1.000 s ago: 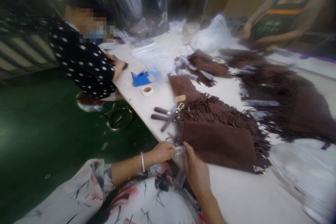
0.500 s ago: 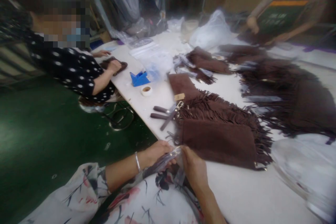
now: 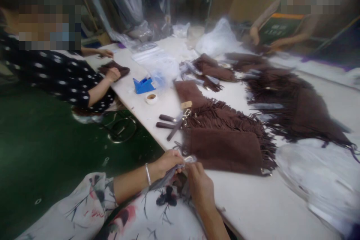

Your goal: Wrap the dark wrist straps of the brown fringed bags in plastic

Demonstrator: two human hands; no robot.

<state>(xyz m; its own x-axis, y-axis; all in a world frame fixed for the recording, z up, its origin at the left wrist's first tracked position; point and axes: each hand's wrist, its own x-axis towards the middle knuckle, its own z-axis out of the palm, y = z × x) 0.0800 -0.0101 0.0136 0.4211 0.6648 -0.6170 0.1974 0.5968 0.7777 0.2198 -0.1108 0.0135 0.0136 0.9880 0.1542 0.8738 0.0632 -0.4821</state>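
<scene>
Close to the table's near edge, my left hand [image 3: 168, 163] pinches a strap [image 3: 170, 174] wrapped in thin clear plastic. Shiny metal shows at its upper end, where my right hand [image 3: 201, 183] has its fingers closed on the same piece. Some fingertips are hidden, and the strap's lower part is lost against my lap. Just beyond my hands lies a brown fringed bag [image 3: 225, 150], flat on the white table [image 3: 239, 191]. Several short brown straps [image 3: 168, 124] with metal clasps and a tan tag [image 3: 186, 105] rest at its left.
A blue tape dispenser [image 3: 144, 85] and a tape roll [image 3: 151, 98] stand near the left edge. More brown fringed bags [image 3: 306, 112] are piled right, beside clear plastic bags [image 3: 317, 172]. A co-worker in polka dots [image 3: 53, 71] handles a brown piece; another person works far right.
The view has turned a little to the right, so the table's things sit further left. My right hand has shifted slightly at the metal end; both hands keep their hold.
</scene>
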